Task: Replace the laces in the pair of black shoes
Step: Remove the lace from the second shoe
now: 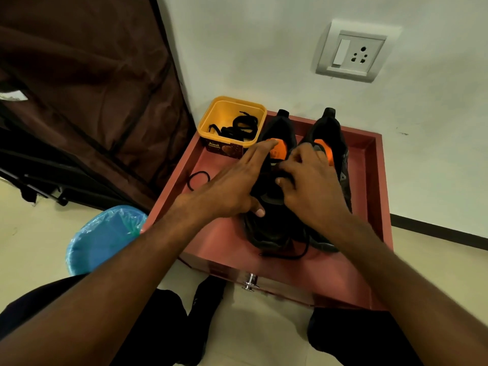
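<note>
1. Head view: two black shoes side by side in a red tray, heels toward the wall, toes toward the camera.
2. Left shoe partly under both hands; right shoe just beside it, orange lining showing in each opening.
3. Left hand flat and spread, fingers straight across the left shoe's opening, thumb pressed against its side.
4. Right hand curled over the left shoe's tongue area, fingertips seemingly pinching a lace; exact grip too dark to tell.
5. Loose black lace end trailing on the tray floor in front of the toes.
6. Yellow tub in the tray's far-left corner, spare black laces coiled inside.
7. Black loop lying on the tray near the tub.
8. Blue-lined bin on the floor left of the tray.
</note>
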Motion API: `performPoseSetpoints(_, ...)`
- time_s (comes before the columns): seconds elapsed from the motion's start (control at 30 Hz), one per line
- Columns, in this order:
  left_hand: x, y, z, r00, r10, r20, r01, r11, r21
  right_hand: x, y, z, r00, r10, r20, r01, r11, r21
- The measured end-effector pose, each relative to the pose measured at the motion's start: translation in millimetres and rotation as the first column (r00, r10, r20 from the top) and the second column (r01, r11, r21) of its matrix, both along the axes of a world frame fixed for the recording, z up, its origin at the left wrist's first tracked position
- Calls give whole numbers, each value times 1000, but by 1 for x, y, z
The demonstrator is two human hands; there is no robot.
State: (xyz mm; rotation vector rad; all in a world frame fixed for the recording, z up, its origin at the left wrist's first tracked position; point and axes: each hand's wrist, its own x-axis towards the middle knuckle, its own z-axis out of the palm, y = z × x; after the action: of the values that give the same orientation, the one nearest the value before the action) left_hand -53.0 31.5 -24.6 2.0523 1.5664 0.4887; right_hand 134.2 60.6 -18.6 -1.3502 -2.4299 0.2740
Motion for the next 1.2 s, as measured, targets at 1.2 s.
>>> performPoseSetpoints(1.2, 9, 5, -23, 999, 52, 2, -52, 998, -35, 12, 12, 12, 706, -375, -600, -128, 767, -629)
